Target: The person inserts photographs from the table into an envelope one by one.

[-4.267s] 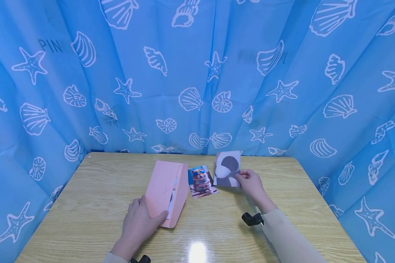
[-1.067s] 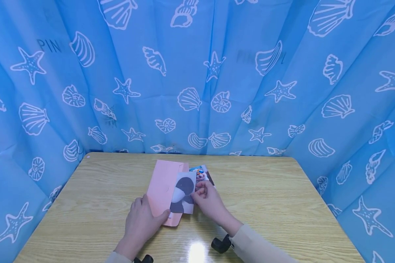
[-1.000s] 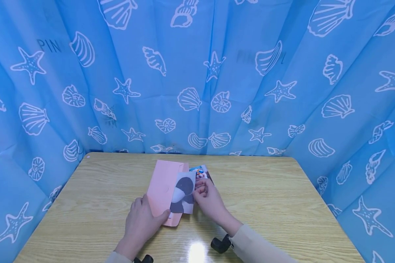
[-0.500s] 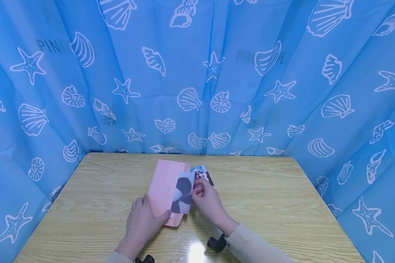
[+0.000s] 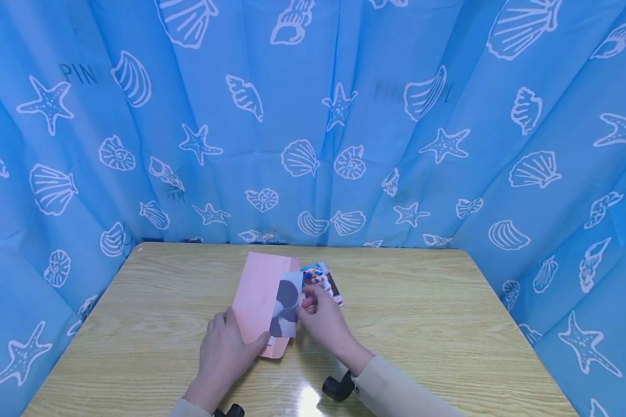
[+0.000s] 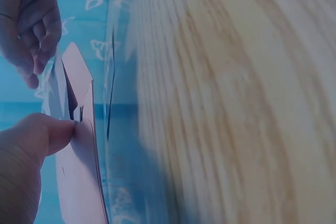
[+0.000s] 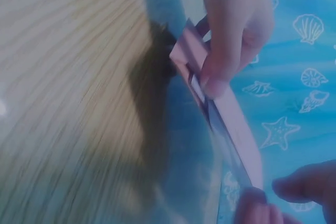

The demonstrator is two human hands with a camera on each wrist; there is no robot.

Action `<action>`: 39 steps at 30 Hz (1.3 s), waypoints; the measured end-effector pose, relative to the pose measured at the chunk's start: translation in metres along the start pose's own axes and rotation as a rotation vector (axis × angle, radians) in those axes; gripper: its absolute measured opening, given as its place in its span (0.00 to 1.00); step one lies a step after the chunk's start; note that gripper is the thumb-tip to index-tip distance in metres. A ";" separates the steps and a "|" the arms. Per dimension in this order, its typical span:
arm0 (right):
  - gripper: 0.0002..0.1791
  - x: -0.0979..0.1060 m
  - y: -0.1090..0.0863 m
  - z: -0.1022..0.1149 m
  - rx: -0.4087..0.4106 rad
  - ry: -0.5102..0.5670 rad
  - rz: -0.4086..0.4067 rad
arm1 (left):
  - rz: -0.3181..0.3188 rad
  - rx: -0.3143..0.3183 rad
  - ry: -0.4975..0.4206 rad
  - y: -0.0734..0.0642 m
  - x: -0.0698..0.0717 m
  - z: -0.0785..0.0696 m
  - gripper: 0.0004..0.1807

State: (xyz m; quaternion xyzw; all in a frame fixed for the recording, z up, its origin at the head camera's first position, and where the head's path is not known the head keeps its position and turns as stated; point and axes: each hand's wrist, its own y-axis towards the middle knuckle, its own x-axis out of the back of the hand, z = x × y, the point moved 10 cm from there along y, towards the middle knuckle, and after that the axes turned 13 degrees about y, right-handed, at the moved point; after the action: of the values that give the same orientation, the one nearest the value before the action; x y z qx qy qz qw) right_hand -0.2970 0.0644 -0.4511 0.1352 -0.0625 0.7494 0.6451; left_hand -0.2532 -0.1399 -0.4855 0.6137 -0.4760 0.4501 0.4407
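A pink envelope [image 5: 255, 292] is gripped at its near left side by my left hand [image 5: 224, 347], the thumb lying over the edge of its opening. Partly inside that opening is a photo with grey and white rounded shapes [image 5: 286, 310]. Its right edge is pinched between the thumb and fingers of my right hand [image 5: 326, 324]. In the left wrist view, the thumb presses the envelope [image 6: 84, 177] beside the slot, where a pale edge shows inside. The right wrist view has the photo's edge [image 7: 223, 135] running along the envelope's mouth.
A colourful photo of a hamster in sunglasses [image 5: 318, 277] lies on the wooden table [image 5: 422, 324] just right of the envelope, partly covered by my right hand. A blue curtain [image 5: 313, 127] with white shells hangs behind the table's far edge.
From the right, my right hand has brought the grey photo over to the envelope. In the last second it has slid slightly further left, with less showing. My left hand stays in place.
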 end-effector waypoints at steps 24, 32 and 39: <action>0.25 -0.015 0.001 -0.016 -0.085 0.061 0.040 | 0.032 0.016 0.007 0.001 -0.002 0.001 0.61; 0.28 -0.025 0.003 -0.015 -0.053 0.029 0.056 | -0.012 -0.007 0.000 -0.001 0.002 -0.001 0.58; 0.29 -0.031 0.006 -0.014 -0.033 0.048 0.016 | -0.020 -0.006 -0.007 -0.001 0.004 -0.003 0.56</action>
State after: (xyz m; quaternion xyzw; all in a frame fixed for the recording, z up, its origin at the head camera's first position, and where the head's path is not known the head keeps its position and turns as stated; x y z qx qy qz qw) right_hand -0.3006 0.0381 -0.4722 0.1057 -0.0605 0.7564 0.6427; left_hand -0.2520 -0.1376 -0.4816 0.6185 -0.4728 0.4422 0.4454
